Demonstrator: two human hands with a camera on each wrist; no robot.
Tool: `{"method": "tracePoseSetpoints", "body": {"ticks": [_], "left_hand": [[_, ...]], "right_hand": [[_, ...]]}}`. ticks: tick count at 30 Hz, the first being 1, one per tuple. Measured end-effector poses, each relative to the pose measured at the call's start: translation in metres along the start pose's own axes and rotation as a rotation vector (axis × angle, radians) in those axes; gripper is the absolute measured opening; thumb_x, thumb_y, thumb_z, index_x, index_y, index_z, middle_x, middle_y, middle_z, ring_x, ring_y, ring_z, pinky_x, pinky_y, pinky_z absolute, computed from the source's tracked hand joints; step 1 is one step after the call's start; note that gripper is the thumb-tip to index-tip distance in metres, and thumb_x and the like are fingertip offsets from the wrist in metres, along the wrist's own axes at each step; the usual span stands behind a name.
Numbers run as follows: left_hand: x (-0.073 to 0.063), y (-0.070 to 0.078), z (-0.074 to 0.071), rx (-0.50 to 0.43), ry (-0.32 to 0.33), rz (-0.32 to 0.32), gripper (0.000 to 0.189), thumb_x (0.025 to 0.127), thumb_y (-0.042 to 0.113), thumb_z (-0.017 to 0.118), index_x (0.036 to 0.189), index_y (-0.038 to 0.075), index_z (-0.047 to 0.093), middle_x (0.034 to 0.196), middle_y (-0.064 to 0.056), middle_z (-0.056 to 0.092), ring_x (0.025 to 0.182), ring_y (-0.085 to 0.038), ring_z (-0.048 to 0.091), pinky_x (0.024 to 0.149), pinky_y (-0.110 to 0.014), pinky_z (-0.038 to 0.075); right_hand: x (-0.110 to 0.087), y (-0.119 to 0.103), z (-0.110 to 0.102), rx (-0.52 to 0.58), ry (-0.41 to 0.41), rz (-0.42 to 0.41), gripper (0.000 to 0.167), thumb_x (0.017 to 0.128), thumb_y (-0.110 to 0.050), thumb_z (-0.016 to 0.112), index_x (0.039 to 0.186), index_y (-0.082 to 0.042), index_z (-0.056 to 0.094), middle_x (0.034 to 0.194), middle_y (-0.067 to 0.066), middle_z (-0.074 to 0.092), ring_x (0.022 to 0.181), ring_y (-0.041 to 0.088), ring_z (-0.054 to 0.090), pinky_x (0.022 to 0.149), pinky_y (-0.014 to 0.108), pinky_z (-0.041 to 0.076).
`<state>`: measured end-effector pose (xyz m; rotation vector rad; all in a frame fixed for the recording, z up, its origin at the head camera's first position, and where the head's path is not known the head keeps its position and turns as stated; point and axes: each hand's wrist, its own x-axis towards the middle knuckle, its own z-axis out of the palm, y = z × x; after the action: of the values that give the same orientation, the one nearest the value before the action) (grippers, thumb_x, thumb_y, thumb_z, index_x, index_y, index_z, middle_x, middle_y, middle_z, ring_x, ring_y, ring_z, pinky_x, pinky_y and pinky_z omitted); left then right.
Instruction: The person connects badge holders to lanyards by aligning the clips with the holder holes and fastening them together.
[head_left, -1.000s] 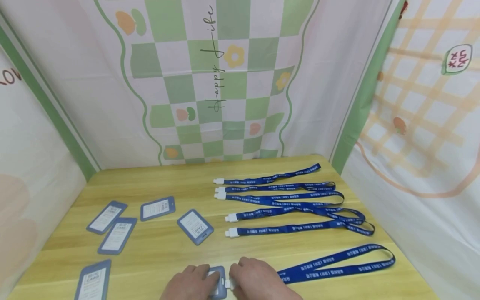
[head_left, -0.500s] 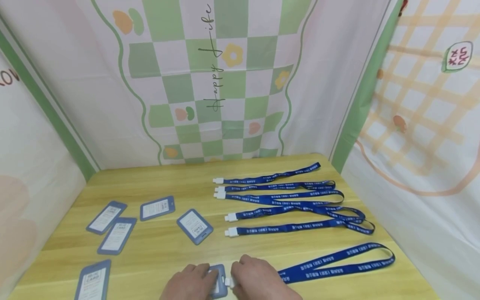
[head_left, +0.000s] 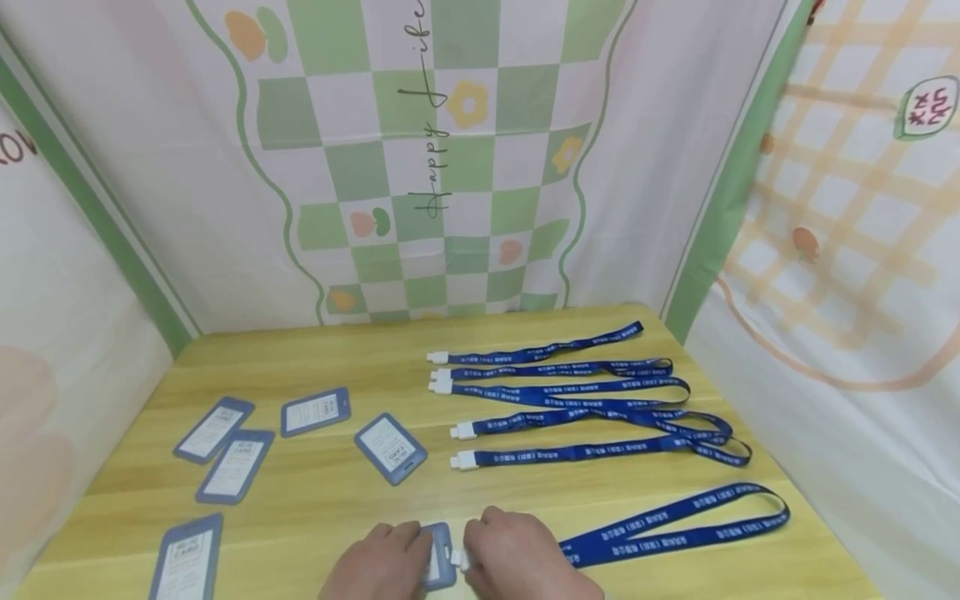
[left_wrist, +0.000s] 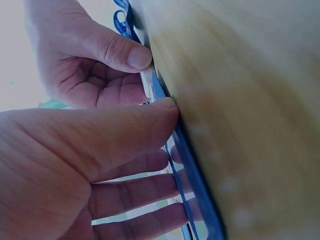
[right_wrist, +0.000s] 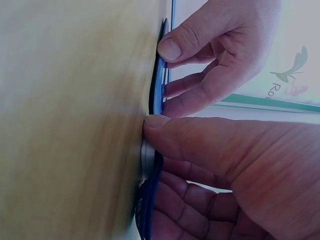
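At the front of the table, my left hand pinches a blue-grey card holder between thumb and fingers. The holder's slotted end points right, toward my right hand. Thumb and fingers of that right hand grip the white plastic clip of a blue lanyard, whose loop trails right across the wood. The clip's tip is right at the holder's slot. In the right wrist view the clip lies end to end with the holder, close over the tabletop. My right fingers hide part of the clip.
Several blue lanyards with white clips lie in rows at the back right, some loops overlapping. Several card holders are spread over the left half, two of them overlapping. Printed curtains enclose the wooden table at back and sides.
The head view has shifted slightly. Both hands keep hold of the card holder and clip in nearly the same place, with only tiny finger movement.
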<state>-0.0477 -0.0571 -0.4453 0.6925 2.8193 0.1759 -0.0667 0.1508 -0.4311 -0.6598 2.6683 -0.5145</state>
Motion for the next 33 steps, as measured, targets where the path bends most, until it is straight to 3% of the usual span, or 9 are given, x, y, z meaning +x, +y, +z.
{"method": "tracePoseSetpoints", "body": {"ticks": [6, 15, 26, 33], "left_hand": [[0.0025, 0.0004, -0.0004, 0.025, 0.013, 0.017, 0.054, 0.087, 0.047, 0.077, 0.128, 0.014, 0.069, 0.117, -0.002, 0.072, 0.103, -0.021, 0.068, 0.088, -0.038, 0.061], [0.0026, -0.0009, 0.0000, 0.003, 0.017, 0.023, 0.064, 0.084, 0.056, 0.078, 0.129, 0.012, 0.069, 0.125, -0.006, 0.072, 0.107, -0.025, 0.069, 0.091, -0.041, 0.061], [0.0038, -0.0009, -0.0029, -0.030, -0.001, 0.013, 0.057, 0.084, 0.049, 0.080, 0.127, 0.013, 0.070, 0.124, -0.005, 0.073, 0.105, -0.022, 0.069, 0.090, -0.038, 0.061], [0.0017, -0.0017, 0.0000, -0.008, 0.046, 0.034, 0.056, 0.085, 0.049, 0.079, 0.126, 0.011, 0.070, 0.127, -0.008, 0.073, 0.107, -0.026, 0.069, 0.090, -0.039, 0.061]], "right_hand": [[0.0010, -0.0001, -0.0012, -0.002, -0.002, -0.007, 0.009, 0.093, -0.031, 0.079, 0.100, -0.028, 0.077, 0.074, -0.015, 0.054, 0.065, 0.004, 0.052, 0.059, 0.021, 0.047], [0.0028, -0.0018, -0.0017, -0.019, 0.005, -0.017, 0.005, 0.093, -0.031, 0.079, 0.097, -0.029, 0.077, 0.073, -0.015, 0.054, 0.065, 0.002, 0.052, 0.059, 0.020, 0.048], [0.0043, -0.0039, -0.0045, 0.007, -0.006, -0.005, 0.004, 0.094, -0.030, 0.078, 0.098, -0.030, 0.078, 0.073, -0.016, 0.055, 0.066, 0.003, 0.053, 0.061, 0.021, 0.048], [0.0055, -0.0037, -0.0049, 0.005, 0.003, -0.018, 0.004, 0.093, -0.029, 0.078, 0.096, -0.031, 0.079, 0.072, -0.017, 0.056, 0.065, 0.002, 0.053, 0.061, 0.021, 0.049]]}}
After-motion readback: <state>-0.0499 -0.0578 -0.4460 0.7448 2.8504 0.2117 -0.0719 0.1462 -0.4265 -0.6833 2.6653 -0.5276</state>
